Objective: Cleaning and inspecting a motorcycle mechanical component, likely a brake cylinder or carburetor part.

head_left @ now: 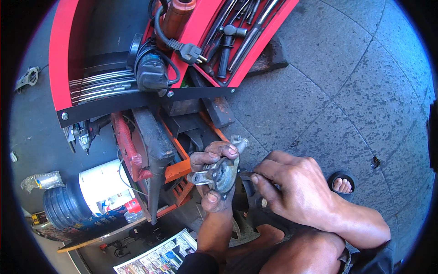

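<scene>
My left hand grips a small grimy metal housing with a protruding tab and a round fitting at its top, thumb at the bottom and fingers over the upper part. Just to the right, my right hand is closed in a pinch on a thin dark flat piece, which is held at or close beside the housing's right edge; whether they touch I cannot tell. The lower part of that piece is partly hidden by my fingers.
A red tool cart with a corded power tool and several wrenches stands ahead. An orange and black frame, a white bucket and a printed sheet are at left. Tiled floor and a sandalled foot are at right.
</scene>
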Tool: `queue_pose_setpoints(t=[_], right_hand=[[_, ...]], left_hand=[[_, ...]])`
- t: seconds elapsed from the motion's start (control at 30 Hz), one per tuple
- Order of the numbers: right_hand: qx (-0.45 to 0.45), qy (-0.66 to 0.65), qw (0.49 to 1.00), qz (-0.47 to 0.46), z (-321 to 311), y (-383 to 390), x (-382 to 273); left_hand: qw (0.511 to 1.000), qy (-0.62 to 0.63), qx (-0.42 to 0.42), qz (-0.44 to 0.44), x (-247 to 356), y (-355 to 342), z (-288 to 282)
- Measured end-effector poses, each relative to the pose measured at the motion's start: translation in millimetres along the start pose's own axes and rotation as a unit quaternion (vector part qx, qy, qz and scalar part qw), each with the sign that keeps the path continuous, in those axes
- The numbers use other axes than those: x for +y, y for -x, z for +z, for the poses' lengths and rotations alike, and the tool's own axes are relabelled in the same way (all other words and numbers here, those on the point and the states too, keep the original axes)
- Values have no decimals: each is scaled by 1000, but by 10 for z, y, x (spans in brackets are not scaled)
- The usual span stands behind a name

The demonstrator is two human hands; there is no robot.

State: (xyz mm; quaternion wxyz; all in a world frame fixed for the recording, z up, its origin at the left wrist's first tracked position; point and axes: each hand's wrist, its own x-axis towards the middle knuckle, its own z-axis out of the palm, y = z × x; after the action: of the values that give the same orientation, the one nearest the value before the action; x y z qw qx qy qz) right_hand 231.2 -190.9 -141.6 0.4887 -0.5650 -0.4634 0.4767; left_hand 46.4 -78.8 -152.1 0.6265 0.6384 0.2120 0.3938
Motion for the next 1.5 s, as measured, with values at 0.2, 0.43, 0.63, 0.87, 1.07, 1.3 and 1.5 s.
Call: queue_pose_setpoints(t=[0.2,0.43,0.63,0.87,1.07,1.3,1.5], right_hand=[[8,-59,998,15,-57,53,63],[-54,-301,946,110,-21,55,172],[-51,-68,995,45,-15,32,142],[-33,-54,997,33,139,-42,89],[1,-53,999,5,237,-100,57],[-6,43,999,-30,278,-87,36],[-39,64,997,8,229,-83,-10]], left_hand=[[1000,-1,-18,8,-47,-3,3],[1000,6,-10,3,-35,22,12],[1000,1,-8,-2,-39,23,37],[1000,-10,5,-15,-40,45,98],[1000,-20,17,-5,-63,62,123],[999,-32,39,-8,-64,61,158],[998,-45,52,-10,-59,42,198]])
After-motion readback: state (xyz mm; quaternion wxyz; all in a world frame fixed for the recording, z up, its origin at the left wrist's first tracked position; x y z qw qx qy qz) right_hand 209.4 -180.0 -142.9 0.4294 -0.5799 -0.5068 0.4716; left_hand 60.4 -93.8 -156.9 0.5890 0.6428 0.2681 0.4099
